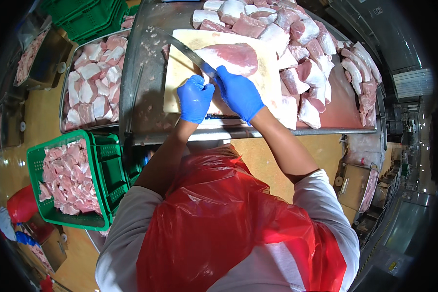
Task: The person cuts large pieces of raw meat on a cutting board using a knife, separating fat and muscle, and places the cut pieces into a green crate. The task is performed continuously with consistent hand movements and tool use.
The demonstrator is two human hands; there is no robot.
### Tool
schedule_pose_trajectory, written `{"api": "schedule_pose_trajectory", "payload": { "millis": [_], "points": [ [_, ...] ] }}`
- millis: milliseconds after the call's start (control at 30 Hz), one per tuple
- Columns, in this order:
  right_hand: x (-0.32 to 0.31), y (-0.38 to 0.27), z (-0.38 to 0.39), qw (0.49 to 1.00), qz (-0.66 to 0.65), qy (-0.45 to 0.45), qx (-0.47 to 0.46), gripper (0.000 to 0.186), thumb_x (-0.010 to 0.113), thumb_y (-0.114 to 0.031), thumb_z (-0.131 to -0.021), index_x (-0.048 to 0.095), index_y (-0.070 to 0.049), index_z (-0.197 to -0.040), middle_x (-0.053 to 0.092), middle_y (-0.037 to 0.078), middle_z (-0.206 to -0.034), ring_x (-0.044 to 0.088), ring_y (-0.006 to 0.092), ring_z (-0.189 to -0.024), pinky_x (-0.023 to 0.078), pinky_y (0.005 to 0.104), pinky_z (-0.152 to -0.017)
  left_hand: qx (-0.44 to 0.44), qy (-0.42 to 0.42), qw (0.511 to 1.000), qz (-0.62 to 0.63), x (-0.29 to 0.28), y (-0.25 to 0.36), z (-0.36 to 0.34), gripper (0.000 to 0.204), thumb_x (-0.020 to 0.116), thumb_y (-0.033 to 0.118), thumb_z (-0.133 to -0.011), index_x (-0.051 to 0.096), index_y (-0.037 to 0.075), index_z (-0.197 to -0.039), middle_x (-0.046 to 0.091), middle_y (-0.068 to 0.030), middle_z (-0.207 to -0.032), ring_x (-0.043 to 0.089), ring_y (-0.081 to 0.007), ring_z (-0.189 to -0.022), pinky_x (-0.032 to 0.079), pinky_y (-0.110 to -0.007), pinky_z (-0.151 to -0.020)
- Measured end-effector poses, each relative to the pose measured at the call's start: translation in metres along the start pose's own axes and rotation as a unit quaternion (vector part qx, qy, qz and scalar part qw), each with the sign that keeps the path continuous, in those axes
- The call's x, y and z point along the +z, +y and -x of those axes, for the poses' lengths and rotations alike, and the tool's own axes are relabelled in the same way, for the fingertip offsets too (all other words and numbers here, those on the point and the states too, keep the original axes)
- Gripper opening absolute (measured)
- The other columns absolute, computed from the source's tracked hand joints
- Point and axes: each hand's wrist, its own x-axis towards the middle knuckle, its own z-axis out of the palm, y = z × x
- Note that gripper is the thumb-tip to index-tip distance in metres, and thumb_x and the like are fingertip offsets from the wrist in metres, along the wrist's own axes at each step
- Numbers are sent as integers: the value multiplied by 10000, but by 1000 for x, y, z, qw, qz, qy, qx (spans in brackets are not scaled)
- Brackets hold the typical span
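My right hand, in a blue glove, is wrapped round the handle of a long knife. The blade slants up and to the left over a white cutting board. A large pink piece of meat with a pale edge lies on the board, just beyond my hands and beside the blade. My left hand, also gloved in blue, is closed in a fist over the near left part of the board, close to the right hand. Anything inside its fingers is hidden.
Many pieces of meat are heaped on the metal table to the right and beyond the board. At left are a metal bin of meat chunks and a green crate of trimmings. Stacked green crates stand at far left.
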Motion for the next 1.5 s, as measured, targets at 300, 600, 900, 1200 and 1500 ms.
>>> {"api": "schedule_pose_trajectory", "payload": {
  "millis": [300,600,900,1200,1500],
  "points": [
    [-35,69,104,976,140,-166,20,317,521,-133,-953,467,-78,-1261,671,218,-843,660,439,-745,524,512,-643,42,-37,997,-52,-15,0,5,184,726,62,-781,576,9,-688,551,-137,-595,518,-228,-514,459,-360,-536],
    [-83,32,124,978,137,-126,90,140,503,-166,-994,463,-80,-1097,663,225,-805,652,441,-735,497,525,-607,139,-54,980,-135,-65,-4,-4,287,742,26,-723,627,56,-985,595,-145,-1035,615,-304,-945,522,-406,-759],
    [-11,1,33,990,114,-79,27,162,501,-168,-979,495,-78,-1114,659,225,-779,655,431,-725,509,523,-626,178,-93,959,-198,-44,-11,-6,198,648,124,-799,674,98,-993,569,-100,-952,561,-306,-916,510,-402,-833],
    [-72,71,139,961,166,-202,88,225,529,-139,-975,499,-100,-1195,680,212,-807,665,427,-729,517,514,-626,158,-92,950,-252,-119,-18,-5,182,672,30,-781,707,75,-954,650,-104,-899,630,-270,-878,518,-388,-791],
    [-28,50,164,927,-196,65,313,298,517,-271,-1061,536,-4,-1192,615,64,-743,537,86,-566,447,269,-482,-82,141,776,-609,-423,-60,31,376,669,98,-808,675,-23,-1165,706,-236,-1073,677,-392,-951,541,-440,-835]
  ]
}}
